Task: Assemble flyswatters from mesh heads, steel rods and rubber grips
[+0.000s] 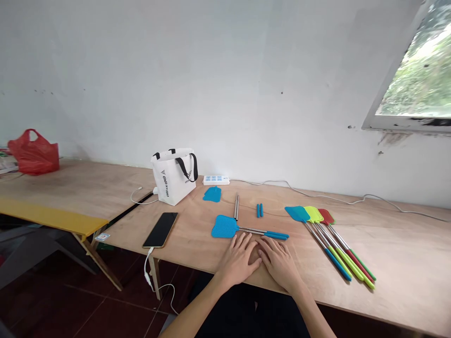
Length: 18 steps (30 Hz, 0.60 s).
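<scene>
My left hand (238, 259) lies flat on the wooden table, fingers stretched out and holding nothing. Beside it, also flat with spread fingers, rests my right hand (278, 261). Just beyond the fingertips are blue fly swatters (224, 226), stacked with their blue handles (276, 235) pointing right. Behind them lie thin metal rods (237, 206), two short blue grips (260, 210) and loose blue swatter heads (212, 194). To the right, several assembled fly swatters (329, 244) in blue, yellow-green, red and green are fanned out.
A phone (160, 230) with a charging cable lies at the left front edge of the table (398, 263). A white bag (174, 176) with black handles stands behind it, near a power strip (216, 180). A red plastic bag (34, 152) sits on the left table.
</scene>
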Each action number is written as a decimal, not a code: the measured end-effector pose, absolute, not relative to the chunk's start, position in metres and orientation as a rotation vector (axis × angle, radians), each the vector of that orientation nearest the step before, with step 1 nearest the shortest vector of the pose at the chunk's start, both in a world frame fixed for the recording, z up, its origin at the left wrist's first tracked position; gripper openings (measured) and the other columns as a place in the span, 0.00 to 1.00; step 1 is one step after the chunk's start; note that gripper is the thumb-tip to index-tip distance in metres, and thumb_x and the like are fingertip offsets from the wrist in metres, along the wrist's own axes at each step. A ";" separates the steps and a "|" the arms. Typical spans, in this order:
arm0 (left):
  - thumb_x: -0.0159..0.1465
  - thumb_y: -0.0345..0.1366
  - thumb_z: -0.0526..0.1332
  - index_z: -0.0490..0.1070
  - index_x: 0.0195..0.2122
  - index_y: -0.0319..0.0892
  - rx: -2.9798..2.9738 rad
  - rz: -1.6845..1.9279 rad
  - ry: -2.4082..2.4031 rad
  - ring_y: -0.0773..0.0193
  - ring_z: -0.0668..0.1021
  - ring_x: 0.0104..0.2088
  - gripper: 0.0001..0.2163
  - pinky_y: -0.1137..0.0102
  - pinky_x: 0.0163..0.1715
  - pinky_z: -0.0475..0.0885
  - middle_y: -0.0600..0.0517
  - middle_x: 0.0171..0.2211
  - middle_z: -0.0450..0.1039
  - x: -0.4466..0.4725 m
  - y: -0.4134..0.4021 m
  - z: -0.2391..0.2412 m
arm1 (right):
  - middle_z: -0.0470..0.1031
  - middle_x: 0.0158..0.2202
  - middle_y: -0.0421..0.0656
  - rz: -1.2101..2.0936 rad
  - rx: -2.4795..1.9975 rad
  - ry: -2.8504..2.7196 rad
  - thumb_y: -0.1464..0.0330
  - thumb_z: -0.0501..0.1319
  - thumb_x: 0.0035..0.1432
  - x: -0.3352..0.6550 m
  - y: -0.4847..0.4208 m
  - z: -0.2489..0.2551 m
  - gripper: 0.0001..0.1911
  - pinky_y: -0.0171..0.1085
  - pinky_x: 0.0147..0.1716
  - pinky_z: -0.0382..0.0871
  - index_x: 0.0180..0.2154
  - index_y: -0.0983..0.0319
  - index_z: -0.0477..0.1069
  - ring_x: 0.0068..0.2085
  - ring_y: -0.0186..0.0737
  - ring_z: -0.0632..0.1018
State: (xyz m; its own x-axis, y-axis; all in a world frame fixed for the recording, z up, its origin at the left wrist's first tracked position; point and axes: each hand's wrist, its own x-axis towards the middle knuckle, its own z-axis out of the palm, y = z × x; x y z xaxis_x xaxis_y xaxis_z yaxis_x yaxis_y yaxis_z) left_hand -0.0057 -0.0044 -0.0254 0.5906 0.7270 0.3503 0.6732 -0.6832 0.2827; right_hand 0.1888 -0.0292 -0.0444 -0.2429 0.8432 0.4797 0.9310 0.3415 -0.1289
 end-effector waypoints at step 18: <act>0.65 0.68 0.49 0.55 0.71 0.44 2.722 0.512 1.077 0.44 0.51 0.73 0.42 0.44 0.70 0.46 0.43 0.73 0.48 -0.014 0.000 -0.030 | 0.61 0.70 0.42 -0.042 -1.710 -2.270 0.50 0.43 0.72 0.191 -0.032 -0.043 0.30 0.57 0.70 0.49 0.70 0.51 0.56 0.70 0.46 0.61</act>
State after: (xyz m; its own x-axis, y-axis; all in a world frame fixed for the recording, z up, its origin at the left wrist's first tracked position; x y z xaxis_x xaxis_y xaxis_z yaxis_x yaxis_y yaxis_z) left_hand -0.0138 0.0005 -0.0304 0.6803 0.6882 0.2520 0.6299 -0.7248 0.2790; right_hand 0.1908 -0.0325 -0.0429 -0.2475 0.9354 0.2527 0.9440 0.2915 -0.1545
